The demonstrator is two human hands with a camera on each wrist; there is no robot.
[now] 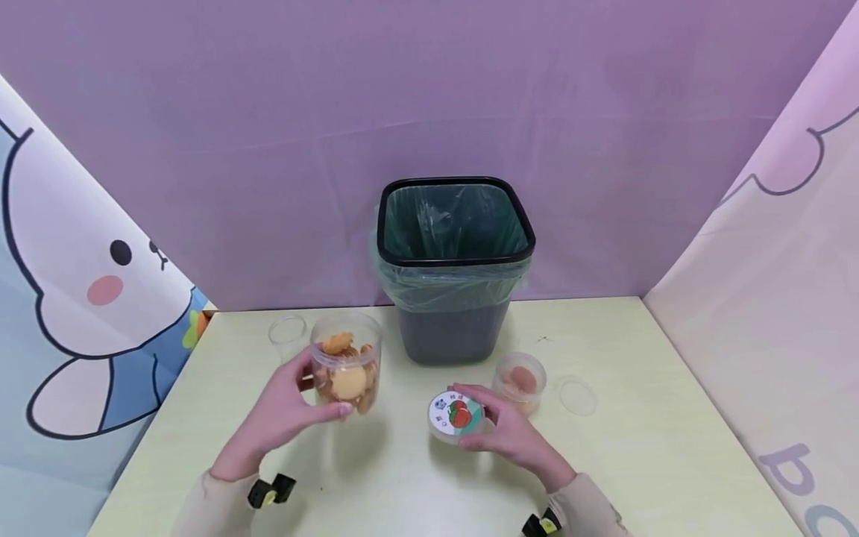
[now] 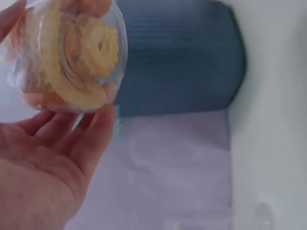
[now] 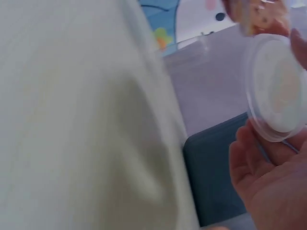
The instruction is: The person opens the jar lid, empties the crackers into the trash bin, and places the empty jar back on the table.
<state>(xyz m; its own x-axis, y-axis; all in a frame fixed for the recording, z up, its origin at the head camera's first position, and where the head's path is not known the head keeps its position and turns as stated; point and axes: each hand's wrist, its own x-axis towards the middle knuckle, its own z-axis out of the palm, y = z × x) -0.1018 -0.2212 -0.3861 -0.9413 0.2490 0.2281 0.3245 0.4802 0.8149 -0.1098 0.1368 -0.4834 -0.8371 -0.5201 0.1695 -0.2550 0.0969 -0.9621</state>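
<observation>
My left hand (image 1: 285, 410) grips a clear plastic jar (image 1: 365, 347) full of golden biscuits (image 1: 349, 382), raised above the table. In the left wrist view, its fingers curl under the jar and ring-shaped and ridged biscuits (image 2: 100, 47) show through the wall. My right hand (image 1: 503, 432) holds a round clear plastic lid (image 1: 456, 415) by its edge between thumb and fingers. A white and green label with red tomatoes faces up on it. In the right wrist view, the lid (image 3: 278, 91) stands on edge, its label blurred.
A dark bin (image 1: 452, 328) with a black rim and green liner stands at the back middle. Right of it sits a clear tub (image 1: 532, 365) with reddish-brown pieces, beside a clear disc (image 1: 578, 395). An empty clear container (image 1: 287, 329) is at the back left.
</observation>
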